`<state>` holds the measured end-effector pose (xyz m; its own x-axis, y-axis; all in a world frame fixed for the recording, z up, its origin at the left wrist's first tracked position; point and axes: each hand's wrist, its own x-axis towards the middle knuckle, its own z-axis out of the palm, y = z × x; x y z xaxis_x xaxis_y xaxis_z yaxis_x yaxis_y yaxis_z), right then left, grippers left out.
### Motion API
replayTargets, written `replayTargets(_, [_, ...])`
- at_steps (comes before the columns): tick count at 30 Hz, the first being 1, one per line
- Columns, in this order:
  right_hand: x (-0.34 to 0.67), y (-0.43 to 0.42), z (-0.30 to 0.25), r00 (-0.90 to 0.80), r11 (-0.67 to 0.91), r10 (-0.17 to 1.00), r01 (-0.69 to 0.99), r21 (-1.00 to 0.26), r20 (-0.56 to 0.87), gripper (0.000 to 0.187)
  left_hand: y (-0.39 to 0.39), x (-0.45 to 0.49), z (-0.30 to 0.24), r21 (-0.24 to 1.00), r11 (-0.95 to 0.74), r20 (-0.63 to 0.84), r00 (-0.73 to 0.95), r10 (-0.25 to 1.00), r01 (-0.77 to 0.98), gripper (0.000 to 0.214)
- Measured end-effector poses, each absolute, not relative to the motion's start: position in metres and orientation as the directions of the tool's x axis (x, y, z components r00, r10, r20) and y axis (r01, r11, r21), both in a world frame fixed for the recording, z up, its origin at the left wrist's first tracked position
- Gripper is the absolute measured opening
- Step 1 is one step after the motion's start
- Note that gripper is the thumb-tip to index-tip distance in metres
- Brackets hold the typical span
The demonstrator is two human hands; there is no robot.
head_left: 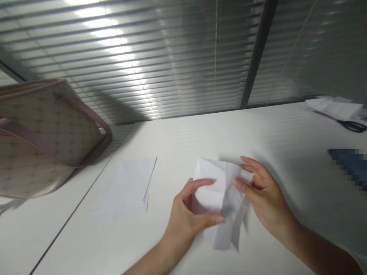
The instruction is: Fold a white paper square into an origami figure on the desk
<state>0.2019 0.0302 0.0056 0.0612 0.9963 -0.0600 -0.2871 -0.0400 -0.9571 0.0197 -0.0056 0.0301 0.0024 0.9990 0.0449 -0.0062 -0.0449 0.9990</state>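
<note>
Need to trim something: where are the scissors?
In the head view, the black-handled scissors lie at the far right of the white table, partly under loose white paper.

Horizontal window blinds [183, 65] are covering the wall, a dark vertical frame [258, 53] is dividing them, and a bright band of light [114, 49] is streaking across the slats above a white desk [200, 130].

A patterned beige handbag with pink trim [43, 130] sits at the left of a white desk [275, 130], near a creased paper sheet [123, 191]. Loose papers [334, 109], black-handled scissors [354, 126] and a blurred blue object [351, 166] lie at right, below slatted window blinds [172, 57].
</note>
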Motion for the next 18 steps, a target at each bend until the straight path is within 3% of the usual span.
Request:
replayTargets(4, [0.202,0.03,0.002,0.055,-0.038,0.997,-0.319,-0.947,-0.059,0.05,-0.009,0.021,0.031,0.992,-0.122,0.123,0.079,0.989,-0.015,0.072])
replayTargets(8, [0.205,0.032,0.001,0.066,-0.04,0.996,-0.33,-0.943,-0.065,0.046,-0.013,0.022,0.031,0.999,-0.04,0.039,0.11,0.993,0.002,0.058])
replayTargets(11, [0.207,0.033,0.003,0.026,-0.055,0.997,-0.359,-0.932,-0.069,0.043,-0.01,0.023,0.028,0.996,-0.012,0.017,0.065,0.998,-0.087,0.047])
replayTargets(14, [0.208,0.032,0.008,-0.087,-0.123,0.992,-0.453,-0.883,-0.094,0.05,-0.006,0.023,0.028,0.981,-0.029,0.029,0.0,1.0,-0.194,0.045])
replayTargets(18, [0.207,0.029,0.016,-0.252,-0.228,0.962,-0.555,-0.8,-0.1,0.071,-0.006,0.022,0.031,0.977,-0.036,0.017,-0.095,0.995,-0.209,0.042])
